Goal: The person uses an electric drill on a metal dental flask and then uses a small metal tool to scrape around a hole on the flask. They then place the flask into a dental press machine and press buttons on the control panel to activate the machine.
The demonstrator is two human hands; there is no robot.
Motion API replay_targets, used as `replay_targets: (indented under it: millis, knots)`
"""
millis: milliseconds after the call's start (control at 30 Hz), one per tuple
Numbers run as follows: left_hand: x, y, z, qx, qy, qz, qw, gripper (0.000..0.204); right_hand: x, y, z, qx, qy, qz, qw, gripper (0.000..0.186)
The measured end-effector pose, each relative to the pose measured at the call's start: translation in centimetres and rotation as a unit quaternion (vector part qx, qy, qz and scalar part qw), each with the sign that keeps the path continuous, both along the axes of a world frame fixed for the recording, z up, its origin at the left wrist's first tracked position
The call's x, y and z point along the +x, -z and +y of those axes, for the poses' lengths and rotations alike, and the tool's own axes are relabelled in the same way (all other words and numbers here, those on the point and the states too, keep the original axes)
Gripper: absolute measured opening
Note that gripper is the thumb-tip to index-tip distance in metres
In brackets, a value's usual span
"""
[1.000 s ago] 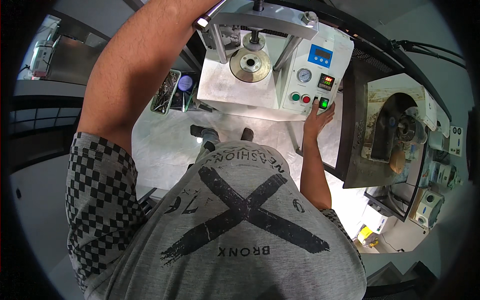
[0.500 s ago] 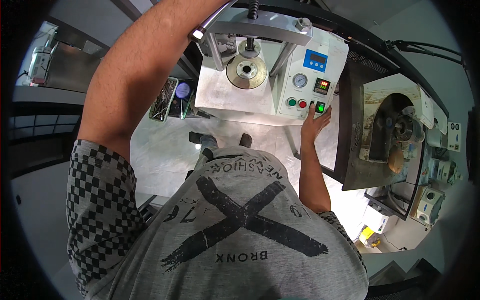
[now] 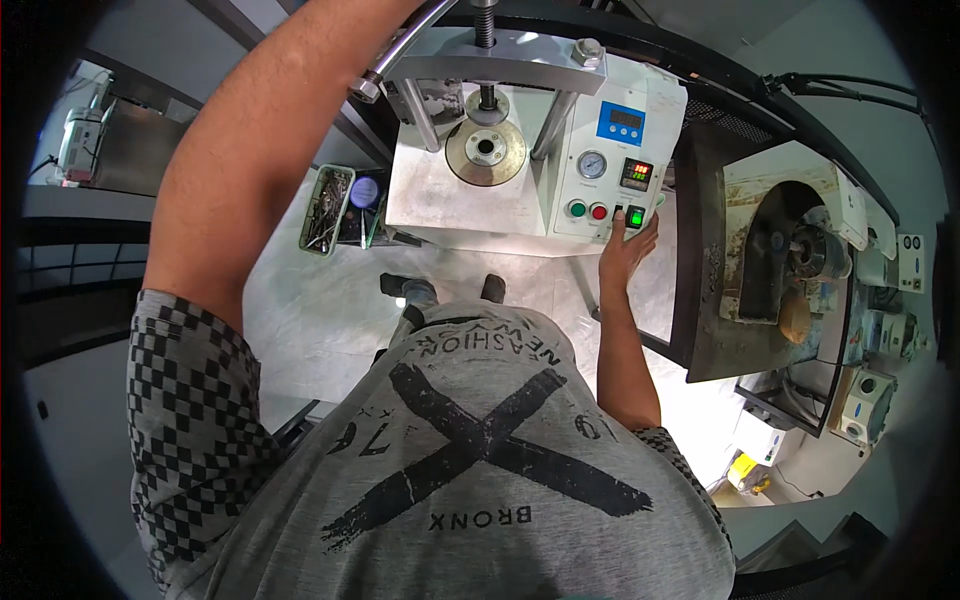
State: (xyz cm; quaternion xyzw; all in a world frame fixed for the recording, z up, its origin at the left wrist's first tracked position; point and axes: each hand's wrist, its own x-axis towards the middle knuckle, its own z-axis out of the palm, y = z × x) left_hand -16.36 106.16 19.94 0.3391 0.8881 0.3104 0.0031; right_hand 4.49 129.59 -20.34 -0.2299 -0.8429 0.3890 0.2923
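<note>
Green button (image 3: pixel 636 217) under right hand (image 3: pixel 626 250) (fingertips)

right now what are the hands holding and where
The left hand is out of view past the top edge, reaching toward the press lever, so its hold cannot be told. The right hand holds nothing; its fingertips rest by the lit green switch.

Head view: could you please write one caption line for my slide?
Right hand at the lit green button of a white press machine, left arm raised to its metal lever.
</note>
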Motion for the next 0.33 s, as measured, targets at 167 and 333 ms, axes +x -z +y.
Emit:
replay_targets:
  millis: [167,333]
  knots:
    - [1.1,-2.3,-1.2,0.006,0.014,-0.061,0.998,0.064,-0.2,0.6,1.4,-0.107,-0.021,0.041,0.993,0.072]
    - [7.3,-10.1,-7.4,0.116,-0.024,0.164,0.979,0.077,-0.9,-7.6,5.8,-0.182,0.015,0.198,0.963,0.052]
